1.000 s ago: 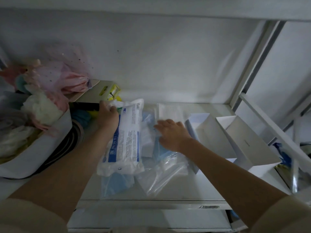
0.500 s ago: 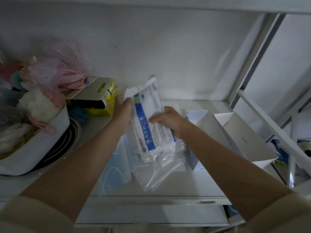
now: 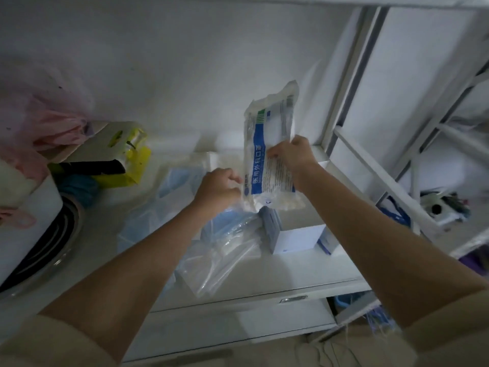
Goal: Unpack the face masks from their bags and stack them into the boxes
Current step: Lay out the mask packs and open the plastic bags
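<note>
Both hands pinch the white-and-blue printed plastic mask bag (image 3: pixel 270 154), long axis upright: right hand (image 3: pixel 293 157) mid-edge, left hand (image 3: pixel 218 188) seemingly at its lower left edge, above open white cardboard boxes (image 3: pixel 296 238).

Sealed mask bag held upright over the boxes

The white mask bag (image 3: pixel 270 152) with a blue stripe stands nearly upright in the air, above the open white boxes (image 3: pixel 296 238). Left of the boxes lie loose blue masks (image 3: pixel 177 181) and a crumpled clear bag (image 3: pixel 225 255) with blue masks inside.
</note>
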`<control>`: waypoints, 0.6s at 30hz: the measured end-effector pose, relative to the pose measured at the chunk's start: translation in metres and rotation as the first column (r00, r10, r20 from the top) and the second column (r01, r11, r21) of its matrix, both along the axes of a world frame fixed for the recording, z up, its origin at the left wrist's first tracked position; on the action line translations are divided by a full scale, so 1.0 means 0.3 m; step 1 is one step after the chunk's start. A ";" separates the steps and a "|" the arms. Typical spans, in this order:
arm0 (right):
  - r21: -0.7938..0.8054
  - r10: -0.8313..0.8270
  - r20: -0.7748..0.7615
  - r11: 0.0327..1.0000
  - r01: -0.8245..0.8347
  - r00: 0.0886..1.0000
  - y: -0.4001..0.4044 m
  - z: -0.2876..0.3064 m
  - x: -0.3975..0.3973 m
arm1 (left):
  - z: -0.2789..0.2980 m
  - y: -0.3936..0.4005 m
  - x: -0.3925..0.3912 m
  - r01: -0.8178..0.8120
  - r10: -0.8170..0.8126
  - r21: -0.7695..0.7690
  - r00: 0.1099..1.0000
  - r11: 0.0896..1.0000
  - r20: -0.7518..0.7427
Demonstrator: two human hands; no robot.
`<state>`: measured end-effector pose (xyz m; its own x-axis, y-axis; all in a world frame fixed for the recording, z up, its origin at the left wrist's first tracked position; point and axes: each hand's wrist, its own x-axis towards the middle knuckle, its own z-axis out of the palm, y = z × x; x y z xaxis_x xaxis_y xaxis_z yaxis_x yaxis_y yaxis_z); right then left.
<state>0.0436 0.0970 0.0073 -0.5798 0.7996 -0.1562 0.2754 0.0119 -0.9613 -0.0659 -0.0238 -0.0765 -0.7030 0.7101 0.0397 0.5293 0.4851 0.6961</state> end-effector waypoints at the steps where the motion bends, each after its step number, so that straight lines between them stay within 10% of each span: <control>1: 0.014 -0.027 0.016 1.000 0.027 1.000 0.009 -0.001 0.026 | -0.004 0.029 0.016 0.061 -0.081 -0.153 0.988 0.986 -0.129; 4: 0.017 -0.078 0.044 0.997 0.078 0.996 0.031 -0.021 0.084 | -0.067 0.084 0.044 0.113 -0.235 -0.530 0.957 0.841 -0.169; 8: 0.018 -0.086 0.049 0.996 0.085 0.995 0.058 -0.042 0.129 | -0.151 0.065 0.060 0.066 -0.250 -0.608 0.942 0.791 -0.223; 18: -0.072 0.006 -0.025 0.997 -0.008 1.000 0.016 -0.037 0.052 | -0.045 -0.076 -0.065 0.027 -0.051 -0.093 0.961 0.995 -0.272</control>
<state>0.0591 0.1018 -0.0037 -0.5897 0.7829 -0.1984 0.2514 -0.0555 -0.9663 -0.0855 -0.0467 -0.0899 -0.6458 0.7459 0.1631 0.7131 0.5128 0.4781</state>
